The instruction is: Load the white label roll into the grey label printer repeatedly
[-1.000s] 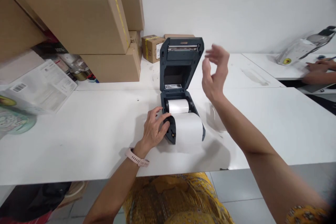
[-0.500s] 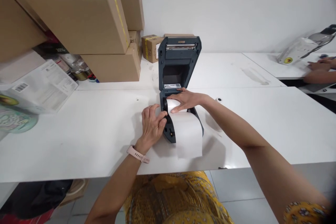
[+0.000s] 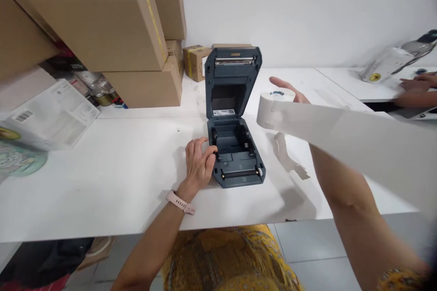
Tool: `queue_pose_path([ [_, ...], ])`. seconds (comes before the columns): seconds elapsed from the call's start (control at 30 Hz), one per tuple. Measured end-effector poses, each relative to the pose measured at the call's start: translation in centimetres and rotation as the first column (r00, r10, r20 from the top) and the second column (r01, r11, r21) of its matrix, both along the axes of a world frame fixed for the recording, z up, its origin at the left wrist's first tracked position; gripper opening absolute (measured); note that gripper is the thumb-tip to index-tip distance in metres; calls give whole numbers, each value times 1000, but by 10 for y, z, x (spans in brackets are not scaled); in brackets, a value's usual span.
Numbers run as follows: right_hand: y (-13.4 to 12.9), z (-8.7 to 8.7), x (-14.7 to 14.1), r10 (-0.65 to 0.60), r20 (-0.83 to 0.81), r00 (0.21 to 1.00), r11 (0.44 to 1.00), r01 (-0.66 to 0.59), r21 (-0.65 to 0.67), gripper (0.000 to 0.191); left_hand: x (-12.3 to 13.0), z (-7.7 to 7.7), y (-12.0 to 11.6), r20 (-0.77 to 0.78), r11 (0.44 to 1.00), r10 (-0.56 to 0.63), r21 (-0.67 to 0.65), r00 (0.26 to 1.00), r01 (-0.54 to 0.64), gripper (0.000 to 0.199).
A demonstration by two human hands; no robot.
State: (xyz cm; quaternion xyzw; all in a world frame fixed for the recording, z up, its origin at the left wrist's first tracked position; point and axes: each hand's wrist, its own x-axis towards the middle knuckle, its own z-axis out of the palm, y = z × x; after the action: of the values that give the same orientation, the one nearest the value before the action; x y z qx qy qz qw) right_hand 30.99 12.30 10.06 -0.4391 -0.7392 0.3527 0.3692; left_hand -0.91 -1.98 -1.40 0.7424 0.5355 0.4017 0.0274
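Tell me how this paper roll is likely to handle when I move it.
The paper roll would probably roll if laid on its round side. Its thin, curving strip looks floppy, and could snag, since it stretches loose in front of the right arm.

Stacked cardboard boxes [image 3: 92,32] are standing along the back edge of the surface [image 3: 119,168], a smaller taped box [image 3: 194,64] sitting beside them.
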Motion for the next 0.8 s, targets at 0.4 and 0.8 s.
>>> queue_pose_path([
  [0.4,39,-65,16,6,107,994,976,17,-216,121,-1,0,0,-17,1000,8,14,1000,-8,55],
  [0.8,6,-107,112,-185,-140,973,891,106,-441,63,0,-4,1,7,1000,10,21,1000,-10,57],
])
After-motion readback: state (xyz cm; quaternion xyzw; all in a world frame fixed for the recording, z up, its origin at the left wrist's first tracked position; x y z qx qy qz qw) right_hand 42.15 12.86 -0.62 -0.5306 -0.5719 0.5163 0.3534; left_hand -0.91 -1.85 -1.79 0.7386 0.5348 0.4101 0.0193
